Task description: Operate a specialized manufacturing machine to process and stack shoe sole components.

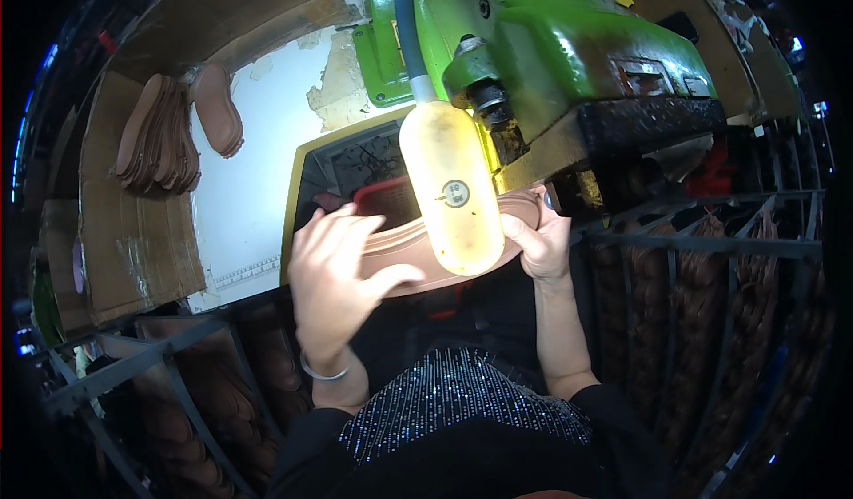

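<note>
A stack of tan-brown shoe insoles (391, 255) lies crosswise between my hands, under the green machine (551, 46). My right hand (544, 243) grips its right end, the thumb on the near face and the fingers mostly hidden. At the other end my left hand (330, 272) is open with its fingers spread and slightly blurred. Its thumb extends over the stack's near edge; whether it touches I cannot tell. A glowing yellow lamp (458, 223) on a flexible neck hides the middle of the stack.
More insoles stand in piles (158, 139) on the white tabletop (244, 201), against a cardboard wall (138, 232). A yellow-edged opening (298, 179) with a red container inside lies behind my left hand. Metal racks (684, 246) filled with brown insoles flank me on both sides.
</note>
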### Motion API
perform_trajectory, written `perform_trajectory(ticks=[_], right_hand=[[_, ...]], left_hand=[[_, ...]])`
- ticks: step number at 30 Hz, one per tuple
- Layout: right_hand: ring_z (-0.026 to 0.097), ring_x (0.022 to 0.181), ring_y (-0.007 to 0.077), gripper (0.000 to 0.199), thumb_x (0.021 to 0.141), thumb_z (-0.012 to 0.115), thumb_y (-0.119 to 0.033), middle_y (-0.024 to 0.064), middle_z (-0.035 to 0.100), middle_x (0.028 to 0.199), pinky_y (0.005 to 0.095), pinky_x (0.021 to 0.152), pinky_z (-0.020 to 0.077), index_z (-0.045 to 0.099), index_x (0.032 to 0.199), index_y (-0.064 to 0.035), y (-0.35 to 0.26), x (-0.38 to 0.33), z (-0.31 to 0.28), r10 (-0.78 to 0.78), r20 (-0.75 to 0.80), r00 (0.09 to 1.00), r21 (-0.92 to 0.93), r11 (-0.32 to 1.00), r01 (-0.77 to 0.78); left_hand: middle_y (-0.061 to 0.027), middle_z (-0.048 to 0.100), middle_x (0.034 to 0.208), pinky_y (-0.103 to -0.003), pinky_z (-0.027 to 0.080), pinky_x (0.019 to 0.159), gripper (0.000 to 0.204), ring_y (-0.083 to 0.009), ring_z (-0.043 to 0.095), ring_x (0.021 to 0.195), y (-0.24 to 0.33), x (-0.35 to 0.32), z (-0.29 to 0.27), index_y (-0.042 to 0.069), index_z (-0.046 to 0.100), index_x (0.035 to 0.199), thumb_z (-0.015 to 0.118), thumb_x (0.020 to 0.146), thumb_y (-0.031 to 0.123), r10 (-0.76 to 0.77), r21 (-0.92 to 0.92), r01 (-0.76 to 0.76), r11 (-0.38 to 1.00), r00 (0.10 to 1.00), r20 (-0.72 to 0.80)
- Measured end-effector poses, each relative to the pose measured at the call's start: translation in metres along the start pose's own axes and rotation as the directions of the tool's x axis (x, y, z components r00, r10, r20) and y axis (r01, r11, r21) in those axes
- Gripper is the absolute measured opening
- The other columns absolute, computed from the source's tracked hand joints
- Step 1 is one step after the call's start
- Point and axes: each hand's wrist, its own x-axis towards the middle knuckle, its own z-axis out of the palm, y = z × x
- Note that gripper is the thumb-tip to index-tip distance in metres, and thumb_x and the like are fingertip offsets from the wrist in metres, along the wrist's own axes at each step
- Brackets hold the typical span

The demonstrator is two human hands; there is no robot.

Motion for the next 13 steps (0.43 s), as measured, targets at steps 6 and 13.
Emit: perform_trajectory(ticks=[6,13], right_hand=[[0.058,0.081,0.0101,0.031,0.073,0.068,0.001,0.007,0.06,0.091,0.0243,0.075,0.0478,0.047,0.095,-0.0018,-0.011,0.002,-0.029,0.028,-0.093,0.995,0.0,1.0,-0.029],[0.059,0.092,0.0149,0.051,0.07,0.071,0.001,0.0057,0.061,0.098,0.0271,0.085,0.0451,0.049,0.115,0.0022,-0.012,0.01,0.002,0.134,0.053,0.99,0.142,0.98,-0.14]], left_hand=[[-0.0141,0.059,0.073,-0.04,0.047,0.066,0.025,-0.0314,0.058,0.068,0.024,0.027,0.033,0.0,0.058,0.08,0.068,0.064,0.017,0.018,-0.354,-0.08,0.932,0.984,-0.177],[-0.0124,0.06,0.071,-0.038,0.047,0.061,0.024,-0.0302,0.06,0.064,0.019,0.001,0.027,0.006,0.062,0.083,0.071,0.066,0.02,-0.23,-0.276,0.219,0.936,0.973,-0.008]])
